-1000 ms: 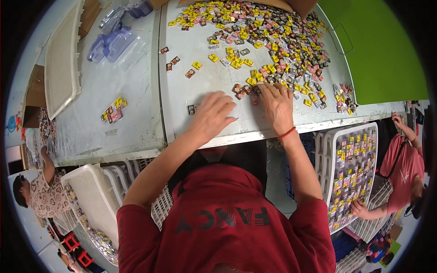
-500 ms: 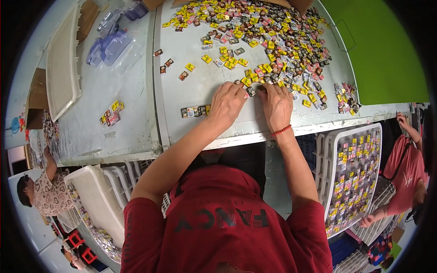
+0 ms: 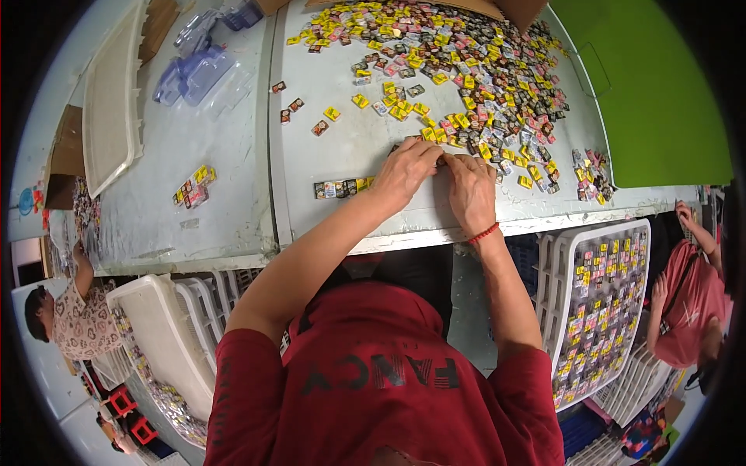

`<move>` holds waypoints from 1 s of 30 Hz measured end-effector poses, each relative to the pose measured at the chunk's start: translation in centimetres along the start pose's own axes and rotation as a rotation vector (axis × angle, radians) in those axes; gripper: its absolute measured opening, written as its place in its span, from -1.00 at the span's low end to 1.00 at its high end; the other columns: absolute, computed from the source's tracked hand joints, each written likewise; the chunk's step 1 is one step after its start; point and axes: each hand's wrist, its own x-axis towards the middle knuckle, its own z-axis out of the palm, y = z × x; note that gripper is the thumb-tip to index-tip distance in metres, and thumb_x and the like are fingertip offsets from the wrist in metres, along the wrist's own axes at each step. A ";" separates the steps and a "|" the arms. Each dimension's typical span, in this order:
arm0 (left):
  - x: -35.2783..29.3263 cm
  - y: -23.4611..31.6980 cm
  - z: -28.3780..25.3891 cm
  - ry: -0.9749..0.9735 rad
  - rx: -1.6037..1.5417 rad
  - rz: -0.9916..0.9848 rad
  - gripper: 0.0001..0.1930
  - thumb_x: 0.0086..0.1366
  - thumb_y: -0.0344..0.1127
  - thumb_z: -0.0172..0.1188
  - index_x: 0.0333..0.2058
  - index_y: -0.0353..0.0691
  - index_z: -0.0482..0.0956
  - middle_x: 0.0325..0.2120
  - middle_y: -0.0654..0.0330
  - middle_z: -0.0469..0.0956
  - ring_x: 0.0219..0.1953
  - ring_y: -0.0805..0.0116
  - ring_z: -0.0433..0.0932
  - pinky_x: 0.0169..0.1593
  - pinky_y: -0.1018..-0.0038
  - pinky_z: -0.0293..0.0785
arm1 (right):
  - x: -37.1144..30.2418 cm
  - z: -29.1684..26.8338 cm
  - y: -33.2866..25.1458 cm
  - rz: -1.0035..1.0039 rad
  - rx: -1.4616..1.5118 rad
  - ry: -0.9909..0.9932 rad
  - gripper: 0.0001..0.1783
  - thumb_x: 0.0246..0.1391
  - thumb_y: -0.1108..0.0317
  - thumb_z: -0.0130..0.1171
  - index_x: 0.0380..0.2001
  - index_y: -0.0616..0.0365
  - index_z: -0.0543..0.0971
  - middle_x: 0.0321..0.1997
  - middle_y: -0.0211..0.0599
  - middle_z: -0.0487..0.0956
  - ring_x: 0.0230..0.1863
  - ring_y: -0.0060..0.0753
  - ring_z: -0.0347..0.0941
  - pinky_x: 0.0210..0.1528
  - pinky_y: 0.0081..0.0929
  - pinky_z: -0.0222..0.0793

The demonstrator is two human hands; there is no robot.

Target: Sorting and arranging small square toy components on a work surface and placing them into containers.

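My left hand [image 3: 406, 175] and my right hand [image 3: 472, 190] meet at the near edge of a spread of small flat packs [image 3: 505, 85] in yellow, black, pink, brown and white. Both have their fingers closed. A small dark pack [image 3: 441, 161] shows between the fingertips, mostly hidden by them. Just left of my left wrist lies a short straight row of packs [image 3: 334, 189], dark and pale ones with yellow at its right end. Yellow and dark packs touch or lie close beyond my left fingers. A red bead bracelet [image 3: 483, 233] circles my right wrist.
A green board [image 3: 653, 93] borders the pile on the right. On the left table lie a small bundle of packs [image 3: 194, 188] and clear bluish plastic pieces [image 3: 198, 74]. A white tray of packs [image 3: 598, 311] stands below the table edge. Co-workers are at both sides.
My hands have drawn together, the left moving right so its fingertips meet the right's. The view has shifted slightly. The co-worker at right has brought a lower hand up toward the body.
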 end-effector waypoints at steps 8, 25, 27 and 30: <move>0.5 -0.5 1.9 0.022 0.056 0.080 -0.79 -0.02 -0.43 0.25 -0.34 -0.24 0.52 -0.31 0.19 0.55 -0.21 0.18 0.46 -0.12 0.34 0.44 | -0.4 -0.6 1.0 0.001 -0.057 -0.033 -0.75 0.06 0.50 0.03 -0.18 0.10 0.58 -0.14 -0.25 0.60 -0.07 -0.16 0.49 -0.02 -0.22 0.30; -10.1 -1.3 -11.4 0.025 0.104 0.097 -0.77 0.04 -0.42 0.27 -0.28 -0.27 0.57 -0.30 0.21 0.56 -0.24 0.24 0.48 -0.15 0.43 0.47 | -0.8 1.7 -9.0 -0.200 0.244 -0.002 -0.75 -0.05 0.58 0.18 -0.23 0.16 0.58 -0.20 -0.23 0.58 -0.15 -0.14 0.46 -0.02 -0.31 0.31; -10.5 -1.5 -10.7 0.019 0.073 0.111 -0.77 0.06 -0.44 0.23 -0.25 -0.31 0.55 -0.26 0.18 0.54 -0.19 0.23 0.47 -0.12 0.42 0.47 | -1.0 2.0 -9.2 -0.184 0.216 -0.048 -0.73 -0.04 0.56 0.18 -0.19 0.14 0.57 -0.15 -0.27 0.55 -0.13 -0.16 0.43 -0.02 -0.30 0.30; -10.4 -1.6 -9.5 -0.014 0.100 0.147 -0.77 0.06 -0.46 0.18 -0.24 -0.30 0.55 -0.22 0.17 0.52 -0.14 0.24 0.46 -0.12 0.41 0.48 | -1.3 2.6 -9.1 -0.183 0.171 -0.023 -0.72 -0.05 0.54 0.19 -0.19 0.15 0.57 -0.11 -0.25 0.53 -0.09 -0.15 0.42 -0.01 -0.28 0.30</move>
